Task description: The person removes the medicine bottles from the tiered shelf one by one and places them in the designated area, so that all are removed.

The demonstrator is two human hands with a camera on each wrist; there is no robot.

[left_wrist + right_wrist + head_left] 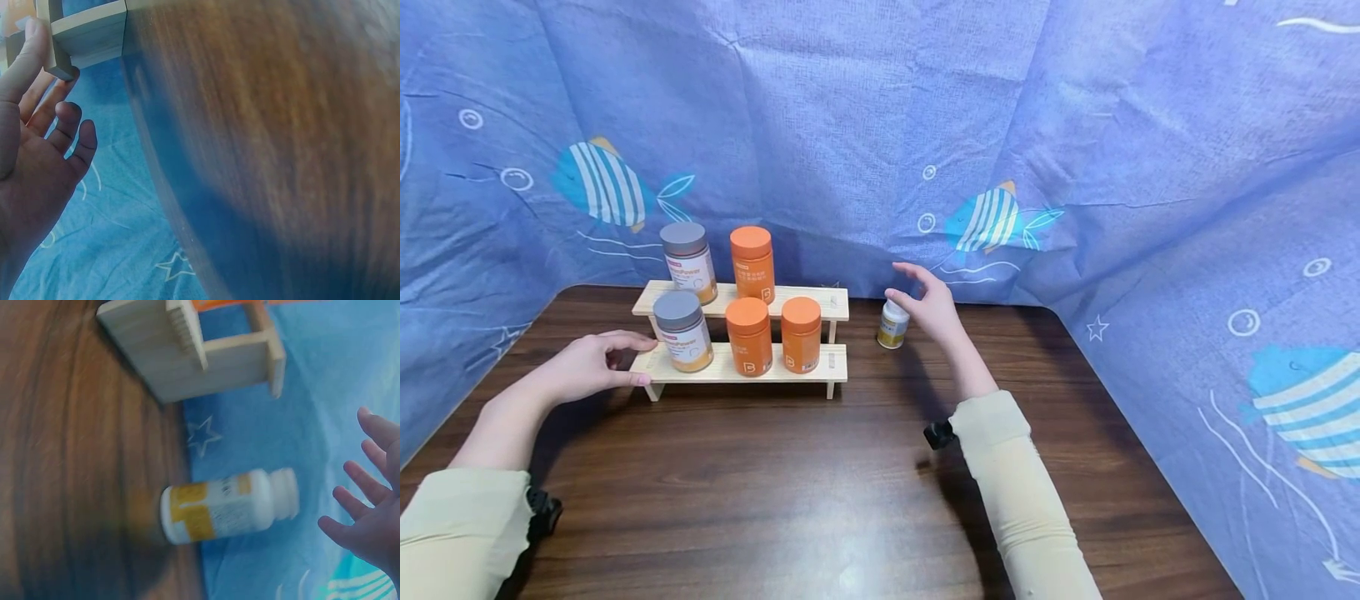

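A two-tier wooden display rack [790, 362] stands at the back left of the table. My left hand [583, 364] holds the left end of its lower board, and the left wrist view shows the board end [57, 59] between thumb and fingers. By the rack's right side, a small white pill bottle [892, 325] with a yellow label stands upright. My right hand [934, 310] is spread just above and beside it. In the right wrist view, a gap separates the fingers from the bottle's white cap [285, 494].
On the lower tier stand a grey-lidded jar [683, 332] and two orange jars. Another grey-lidded jar [689, 262] and an orange jar [752, 265] stand on the upper tier. A blue fish-patterned cloth [850, 125] hangs behind and beside the dark wooden table [760, 492].
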